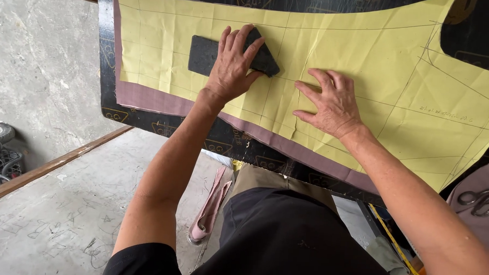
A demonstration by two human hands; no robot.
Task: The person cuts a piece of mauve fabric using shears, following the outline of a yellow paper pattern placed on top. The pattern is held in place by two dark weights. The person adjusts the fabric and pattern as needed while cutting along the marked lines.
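1. A tailoring workshop: a yellow paper pattern [323, 64], ruled with pencil lines, lies on mauve cloth [148, 99] across a dark worktable [107, 51].
2. A flat dark weight [204, 55] pins the pattern down.
3. Scissors [481, 199] lie at the right; a yellow tape measure [395, 243] hangs below the table.
4. The floor [63, 212] is bare, scuffed concrete, with cloth scraps [209, 207] lying on it.

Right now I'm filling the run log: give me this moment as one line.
left hand flat on dark weight | right hand flat on yellow paper pattern | pattern on mauve cloth
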